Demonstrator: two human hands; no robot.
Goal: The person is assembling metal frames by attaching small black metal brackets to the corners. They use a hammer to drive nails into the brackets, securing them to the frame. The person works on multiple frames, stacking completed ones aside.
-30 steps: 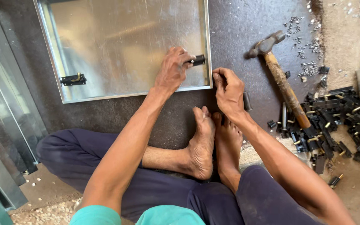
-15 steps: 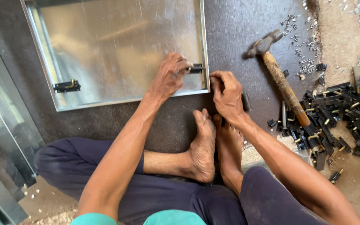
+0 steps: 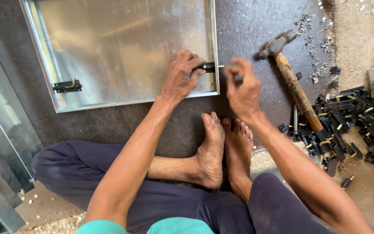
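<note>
Surface: a dark mat (image 3: 256,26) is spread over a sandy floor, and the work is done on it by a person seated with bare feet (image 3: 224,147) drawn in.
Metal panel: a galvanised sheet panel (image 3: 122,47) with folded edges is laid flat at the far left of the mat.
Left hand: the left hand (image 3: 179,78) is pressed on the panel's near right corner, its fingers curled down over a black latch bolt (image 3: 208,66) fixed at the panel's right edge.
Right hand: the right hand (image 3: 241,89) is held just right of the panel edge, the fingers pinched shut on something small; what is gripped cannot be told.
Second latch: another black latch (image 3: 67,86) is seen near the panel's left edge.
Hammer: a wooden-handled hammer (image 3: 293,80) is laid on the mat to the right, untouched.
Loose hardware: a heap of black latch parts (image 3: 351,117) is piled at the right, beside the hammer's handle end.
</note>
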